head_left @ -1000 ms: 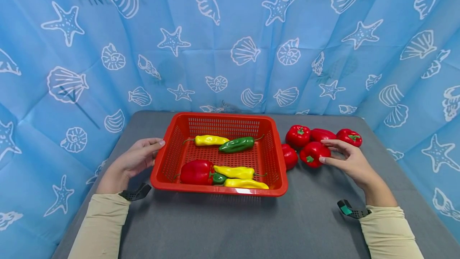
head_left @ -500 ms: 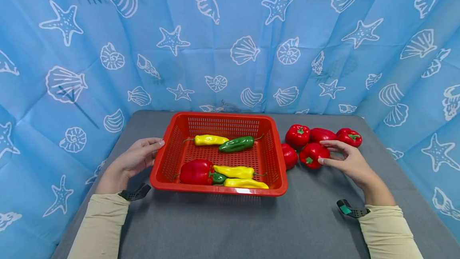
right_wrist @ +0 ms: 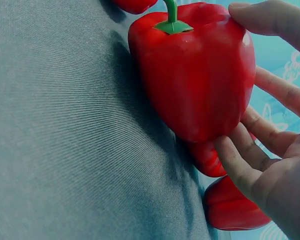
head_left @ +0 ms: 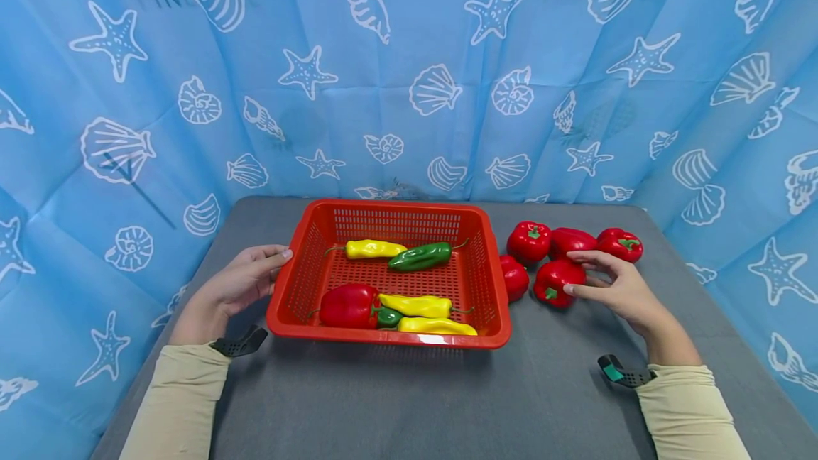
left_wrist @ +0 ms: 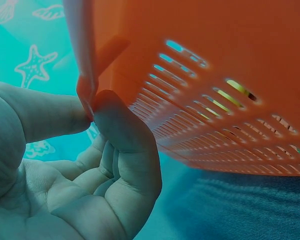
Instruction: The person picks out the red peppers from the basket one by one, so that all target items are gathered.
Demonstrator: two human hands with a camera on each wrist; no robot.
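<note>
My left hand [head_left: 238, 284] pinches the left rim of a red slotted plastic basket [head_left: 319, 331]; in the left wrist view, thumb and forefinger meet on the rim. Inside the basket lie several yellow peppers [head_left: 418, 305], a long green pepper [head_left: 422, 257], a red pepper [head_left: 348, 306] and a second green one [head_left: 388, 316], partly hidden. Right of the basket my right hand [head_left: 616, 291] holds a red bell pepper [right_wrist: 197, 82] by its side, thumb near the stem end and fingers spread along the body. Its green stem points toward the front.
Several more red peppers cluster around the held one: one [head_left: 514, 277] beside the basket wall, one [head_left: 530, 242] behind, a longer one [head_left: 571, 241] and one [head_left: 620, 244] at the far right. A grey cloth-covered table [head_left: 396, 403] meets a blue seashell curtain [head_left: 409, 34] at the back.
My right hand and its bell pepper have shifted slightly toward the front, opening a small gap from the peppers behind. The left hand and basket have stayed put.
</note>
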